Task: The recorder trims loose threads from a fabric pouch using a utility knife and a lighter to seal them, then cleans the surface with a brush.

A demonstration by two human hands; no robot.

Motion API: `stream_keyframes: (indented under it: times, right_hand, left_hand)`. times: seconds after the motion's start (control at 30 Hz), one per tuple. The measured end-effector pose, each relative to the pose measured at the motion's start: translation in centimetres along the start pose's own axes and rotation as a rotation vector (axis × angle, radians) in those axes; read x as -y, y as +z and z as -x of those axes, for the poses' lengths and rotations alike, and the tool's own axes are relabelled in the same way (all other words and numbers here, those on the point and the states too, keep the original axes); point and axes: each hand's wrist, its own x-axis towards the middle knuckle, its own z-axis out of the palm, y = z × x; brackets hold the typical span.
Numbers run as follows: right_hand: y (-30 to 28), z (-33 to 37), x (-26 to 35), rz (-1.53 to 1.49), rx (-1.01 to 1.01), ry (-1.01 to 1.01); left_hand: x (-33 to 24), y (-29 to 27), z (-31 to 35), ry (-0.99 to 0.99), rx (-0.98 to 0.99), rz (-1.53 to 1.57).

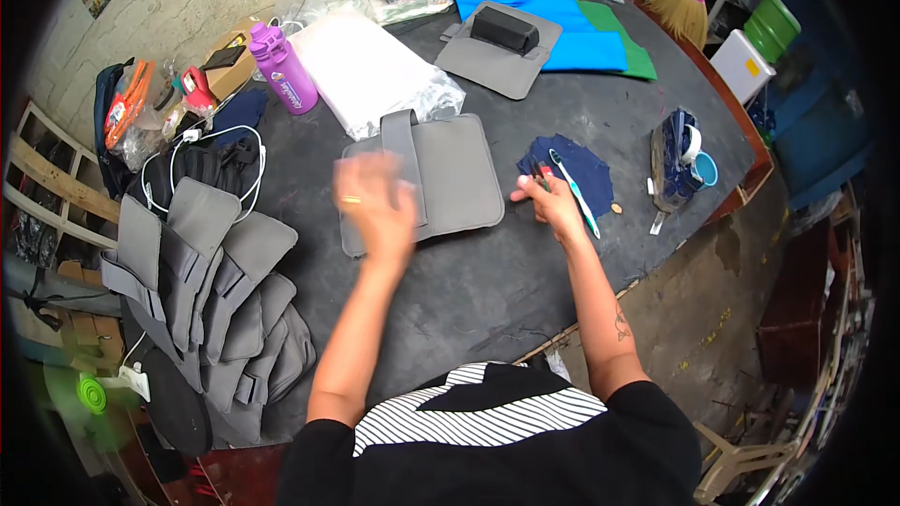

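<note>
A flat grey fabric case point(459, 173) with a grey strap point(405, 155) across it lies on the dark table. My left hand point(380, 206), smeared by motion, is over the case's left part, and a ring shows on one finger. To the right of the case, my right hand point(555, 206) is closed on a small red and black tool point(544, 171), whose exact kind is hard to make out. Beside that hand lies a toothbrush point(574, 189), white and teal, on a dark blue cloth piece point(592, 169).
Several similar grey cases point(211, 281) are piled at the left. Further back are a purple bottle point(284, 70), a white plastic-wrapped stack point(366, 75), another grey panel with a black block point(504, 31) on it, and blue bags point(586, 49). A tape-wrapped holder point(667, 164) stands near the right edge.
</note>
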Motion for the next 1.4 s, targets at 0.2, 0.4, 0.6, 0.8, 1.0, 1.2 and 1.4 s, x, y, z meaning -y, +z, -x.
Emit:
stream_keyframes:
  times: [0.2, 0.4, 0.6, 0.8, 1.0, 1.2, 1.4]
  right_hand:
    - [3.8, -3.2, -2.2, -0.100, 0.080, -0.232]
    - [2.0, -2.5, 0.3, -0.406, 0.146, -0.125]
    - [1.5, -2.8, 2.6, -0.351, 0.082, -0.307]
    - [1.0, -2.6, 3.5, -0.348, 0.053, -0.282]
    - [1.0, -2.4, 3.9, -0.321, 0.028, -0.277]
    - [2.0, -3.2, 3.4, -0.313, 0.043, -0.294]
    - [3.3, -2.4, 4.0, -0.210, 0.079, -0.264]
  left_hand:
    - [13.5, 0.1, -0.9, -1.092, 0.433, 1.120]
    - [10.3, -5.2, -3.5, -0.722, 0.464, 1.378]
    - [7.8, -5.4, -7.1, -0.597, 0.469, 1.264]
    - [6.7, -4.3, -8.3, -0.594, 0.386, 1.245]
    - [6.0, -4.0, -9.1, -0.550, 0.192, 1.092]
    - [5.1, -5.4, -12.8, -0.289, 0.654, 0.707]
    - [-1.1, -2.0, -15.9, 0.053, 0.909, 0.435]
